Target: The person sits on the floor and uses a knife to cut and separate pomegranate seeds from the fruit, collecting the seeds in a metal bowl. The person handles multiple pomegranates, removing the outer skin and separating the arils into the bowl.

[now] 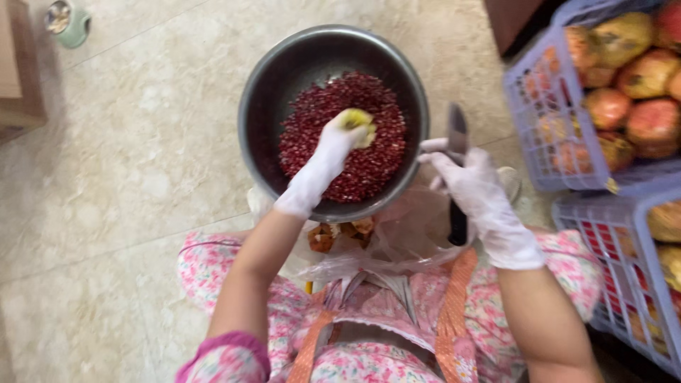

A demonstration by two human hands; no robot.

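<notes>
My left hand (333, 152), in a thin white glove, is closed around a pale yellow piece of pomegranate rind (357, 120), held over the middle of the round dark metal bowl (259, 92); the bowl stands on the pale marble-patterned tile floor (142, 142), just beyond my knees, and carries a bed of dark red pomegranate seeds (369, 167). My right hand (479, 191), gloved likewise, is wrapped around the black handle of a dark-bladed kitchen knife (457, 131); the blade points to the far side, just right of the bowl's rim.

Procedure, as I judge it: keep the rind low and centred over the bowl, so loosened seeds land on the bed and not on the floor; press with the fingertips from the back of the rind rather than squeezing hard, since crushed seeds would lose juice; keep the knife parked outside the rim, tip directed away from the left forearm.

Limits of view: the seed side of the rind is masked by my fingers, so I cannot tell how many seeds remain on it; the knife handle is mostly covered by the glove; the clear plastic bag (397, 241) on my lap shows only some orange-brown scraps; the lilac plastic baskets (539, 120) of whole pomegranates (649, 74) at the right are cut off by the frame; a small green container (69, 21) at far left is too blurred to identify.
</notes>
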